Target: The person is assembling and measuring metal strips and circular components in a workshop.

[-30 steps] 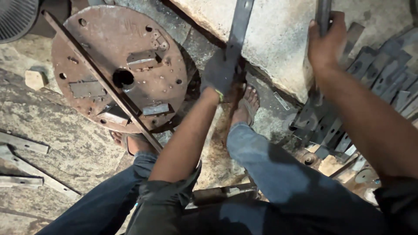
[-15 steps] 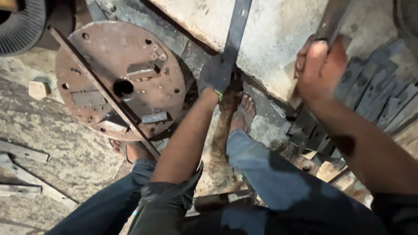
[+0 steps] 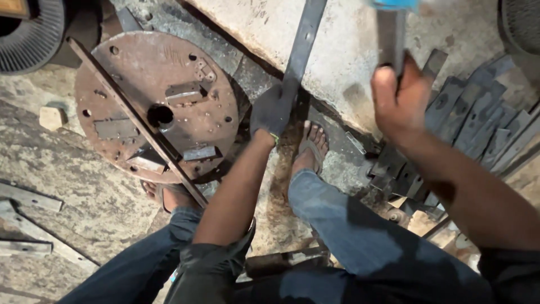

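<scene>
My left hand [image 3: 273,110], in a dark glove, grips the near end of a long flat metal bar [image 3: 304,42] that lies across a pale stone slab [image 3: 343,50]. My right hand [image 3: 400,101] is bare and raised, closed around the handle of a tool [image 3: 389,36] with a blue part at the top edge of the view; its head is out of view. My feet in sandals [image 3: 310,147] rest on the ground below the bar.
A rusty round steel plate [image 3: 152,101] with holes and welded blocks lies to the left, a thin rod across it. A pile of flat dark metal pieces [image 3: 472,118] sits at the right. Loose strips [image 3: 28,197] lie at the left edge.
My right hand has lifted with the tool, rising up and left over the slab. My left hand keeps its hold on the bar. The view has shifted slightly.
</scene>
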